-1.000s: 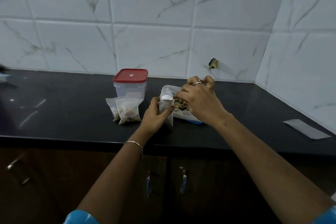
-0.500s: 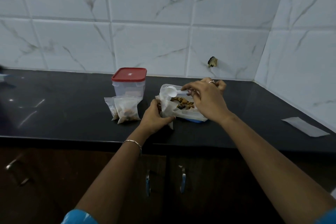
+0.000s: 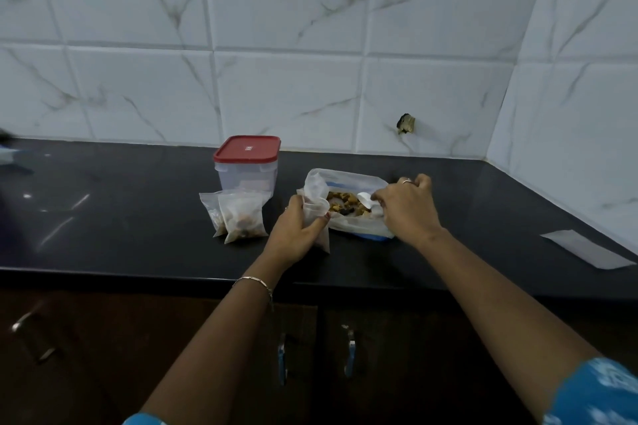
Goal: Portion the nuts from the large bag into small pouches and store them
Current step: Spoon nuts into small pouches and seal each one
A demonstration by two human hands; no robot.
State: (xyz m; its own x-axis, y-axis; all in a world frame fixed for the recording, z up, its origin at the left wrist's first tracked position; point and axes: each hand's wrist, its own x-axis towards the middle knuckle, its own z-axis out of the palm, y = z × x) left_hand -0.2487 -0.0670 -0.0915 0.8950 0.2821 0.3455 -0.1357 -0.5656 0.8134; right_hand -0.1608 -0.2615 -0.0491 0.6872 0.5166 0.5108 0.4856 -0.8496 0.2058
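On the black surface (image 3: 138, 217), the large bag (image 3: 352, 180) lies on its side near the middle with its mouth open wide, and a heap of brown and yellow nuts (image 3: 343, 205) shows inside. The right hand (image 3: 407, 212) reaches into that opening. Its fingers are curled and pinch the handle of a small white scoop (image 3: 365, 199), whose bowl sits among the nuts. The scoop is small and partly hidden by the fingers, so I cannot tell whether it holds any nuts. There is a ring (image 3: 406, 181) on this hand.

The left hand (image 3: 298, 229) is wrapped around a small clear pouch (image 3: 323, 241), holding it upright against the left edge of the large bag. The pouch's mouth is held open at the top, and its lower corner touches the surface.

To the left, apart from the hands, two filled pouches (image 3: 241, 219) stand leaning together, one partly behind the other, with nuts settled at the bottom. Just behind them stands a clear plastic box with a red lid (image 3: 247, 150), which is closed. A thin bracelet (image 3: 253, 281) circles the left wrist.

A white paper strip (image 3: 587, 248) lies far to the right near the corner. Dark cupboard doors with metal handles (image 3: 349, 354) sit below the surface, and marbled white tiles (image 3: 276, 45) cover the wall behind.
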